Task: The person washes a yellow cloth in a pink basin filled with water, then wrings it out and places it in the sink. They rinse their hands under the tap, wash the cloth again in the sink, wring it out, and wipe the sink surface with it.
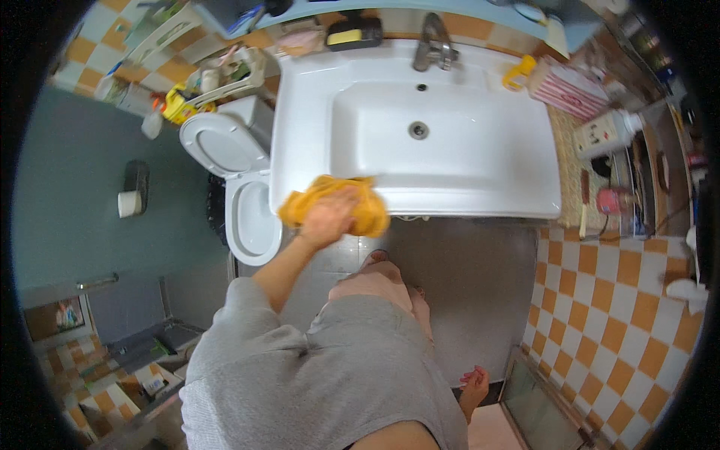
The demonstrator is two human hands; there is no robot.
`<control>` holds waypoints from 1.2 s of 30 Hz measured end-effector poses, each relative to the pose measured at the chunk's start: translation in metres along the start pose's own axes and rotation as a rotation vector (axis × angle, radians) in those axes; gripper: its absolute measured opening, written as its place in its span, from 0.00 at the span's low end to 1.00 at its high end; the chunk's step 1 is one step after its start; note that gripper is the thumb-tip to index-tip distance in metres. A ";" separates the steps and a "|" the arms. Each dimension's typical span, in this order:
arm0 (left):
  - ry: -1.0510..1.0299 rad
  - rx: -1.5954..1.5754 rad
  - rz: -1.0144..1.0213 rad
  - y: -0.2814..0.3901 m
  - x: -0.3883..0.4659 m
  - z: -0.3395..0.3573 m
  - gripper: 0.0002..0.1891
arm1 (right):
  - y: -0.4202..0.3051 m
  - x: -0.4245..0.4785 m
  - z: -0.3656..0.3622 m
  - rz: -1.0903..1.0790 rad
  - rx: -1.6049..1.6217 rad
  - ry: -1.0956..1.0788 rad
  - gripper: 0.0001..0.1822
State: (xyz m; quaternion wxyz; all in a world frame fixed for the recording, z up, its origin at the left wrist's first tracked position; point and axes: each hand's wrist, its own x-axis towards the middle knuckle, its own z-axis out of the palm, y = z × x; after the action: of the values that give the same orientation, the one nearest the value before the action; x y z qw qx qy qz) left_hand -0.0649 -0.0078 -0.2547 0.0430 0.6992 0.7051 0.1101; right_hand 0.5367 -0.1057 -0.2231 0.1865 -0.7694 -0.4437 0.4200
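My left hand presses on a bunched yellow cloth at the front left edge of a white ceramic washbasin. Part of the cloth hangs over the basin's front rim. My right hand hangs low by my right side, away from the basin, its fingers loosely curled and nothing seen in them. At the back of the basin stands a metal faucet. A round metal drain sits in the bowl, which holds no standing water that I can see.
Left of the basin is a toilet with its lid raised. A yellow bottle, a red-striped bag and a white bottle stand at the right. A soap dish lies behind the basin. A toilet-paper roll hangs on the left wall.
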 end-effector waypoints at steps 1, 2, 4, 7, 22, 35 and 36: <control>-0.024 0.013 -0.075 -0.025 -0.025 -0.020 0.24 | -0.009 0.012 0.005 -0.011 -0.018 -0.030 0.10; -0.055 0.047 -0.091 -0.042 -0.040 -0.036 0.23 | -0.017 0.023 0.010 -0.022 -0.039 -0.055 0.10; -0.120 0.095 -0.104 -0.067 -0.053 -0.057 0.22 | -0.023 0.044 0.018 -0.151 -0.093 -0.092 0.10; -0.017 0.018 -0.133 -0.082 -0.054 -0.061 0.23 | -0.059 0.059 0.042 -0.112 -0.056 -0.180 0.09; 0.334 0.079 -0.878 -0.207 0.286 0.065 0.34 | -0.035 -0.025 0.046 0.098 -0.236 -0.043 0.07; 0.757 -0.018 -0.586 -0.043 0.410 0.083 0.23 | -0.005 -0.078 0.063 0.047 -0.174 0.002 0.06; 0.859 -0.011 -0.477 -0.047 0.406 0.084 0.17 | -0.003 -0.078 0.065 0.048 -0.161 0.033 0.06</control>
State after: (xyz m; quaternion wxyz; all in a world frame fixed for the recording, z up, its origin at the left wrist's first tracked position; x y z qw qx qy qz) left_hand -0.0997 0.4044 -0.3089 -0.2238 0.4095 0.7990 0.3793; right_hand 0.4626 -0.1751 -0.2215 0.1213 -0.7992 -0.4543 0.3745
